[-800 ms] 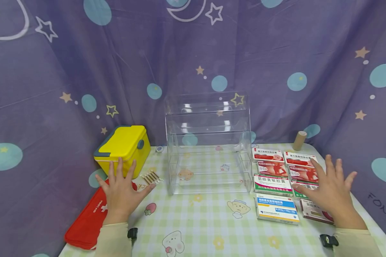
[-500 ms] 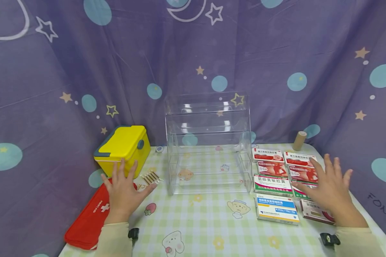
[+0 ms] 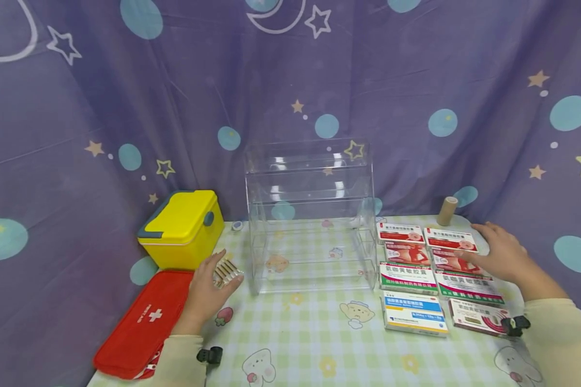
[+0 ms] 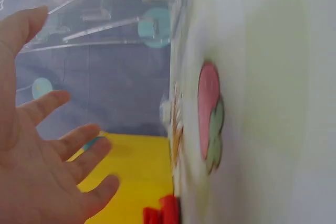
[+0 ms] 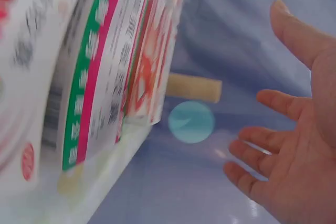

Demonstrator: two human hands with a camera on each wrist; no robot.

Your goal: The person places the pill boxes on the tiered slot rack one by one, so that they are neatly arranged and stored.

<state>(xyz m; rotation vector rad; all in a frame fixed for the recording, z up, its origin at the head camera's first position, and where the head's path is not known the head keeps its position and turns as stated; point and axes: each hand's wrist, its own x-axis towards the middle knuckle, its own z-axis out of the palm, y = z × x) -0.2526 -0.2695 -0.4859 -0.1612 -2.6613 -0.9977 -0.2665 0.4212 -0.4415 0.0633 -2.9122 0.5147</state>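
My left hand [image 3: 205, 293] hovers with its fingers apart and holds nothing, close to a small bundle of cotton swabs [image 3: 228, 270]. In the left wrist view the spread fingers of that hand [image 4: 47, 166] are bare. My right hand [image 3: 503, 257] is over the right side of several medicine boxes [image 3: 409, 277], nearest the red-and-white ones. The right wrist view has this hand [image 5: 294, 145] apart from the boxes, its fingers loose and holding nothing. Between the hands stands a clear acrylic tiered rack [image 3: 312, 199].
Behind the left hand is a yellow storage box [image 3: 184, 226] with a blue-grey latch. A red first-aid pouch [image 3: 145, 328] lies in front of it. A tan roll [image 3: 447, 210] stands at the back right. The checkered cloth [image 3: 300, 338] covers the table; a purple curtain [image 3: 290, 70] hangs behind.
My left hand has moved right and slightly down, toward the cotton swabs. My right hand has shifted up and right, uncovering more of the front medicine boxes. The head view has shifted slightly.
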